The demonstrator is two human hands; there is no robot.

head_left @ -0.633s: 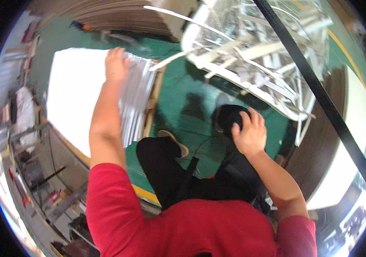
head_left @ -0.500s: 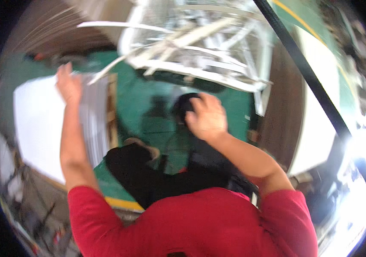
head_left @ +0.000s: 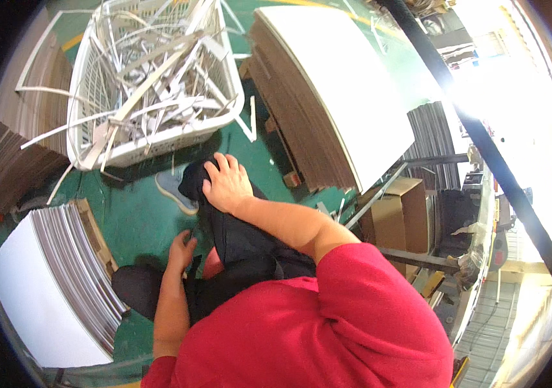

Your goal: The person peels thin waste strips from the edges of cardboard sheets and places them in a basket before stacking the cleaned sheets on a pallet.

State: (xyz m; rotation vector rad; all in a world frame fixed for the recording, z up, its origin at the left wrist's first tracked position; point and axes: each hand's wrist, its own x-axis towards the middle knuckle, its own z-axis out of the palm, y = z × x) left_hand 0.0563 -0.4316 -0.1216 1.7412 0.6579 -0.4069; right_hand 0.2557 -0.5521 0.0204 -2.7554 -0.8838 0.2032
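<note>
My right hand [head_left: 227,183] rests on the knee of my black trousers [head_left: 227,229], with its fingers spread and nothing in them. Below that knee a grey shoe [head_left: 171,187] stands on the green floor. Between my thighs hangs my left hand [head_left: 181,251], its fingers loosely bent and apart, holding nothing that I can see. A low stack of sheets [head_left: 43,291] with a white top lies to the left of my left forearm.
Ahead, a white plastic basket [head_left: 159,145] overflows with thin offcut strips, some jutting past its rim. A tall stack of brown boards [head_left: 340,84] with a white top stands right of it. Brown stacks [head_left: 27,142] stand far left. A cardboard box [head_left: 395,210] and a dark frame bar [head_left: 418,258] are at right.
My left hand has come off the white-topped stack and down between my thighs. My right hand stays on my knee. The view has turned right, so the basket sits further left.
</note>
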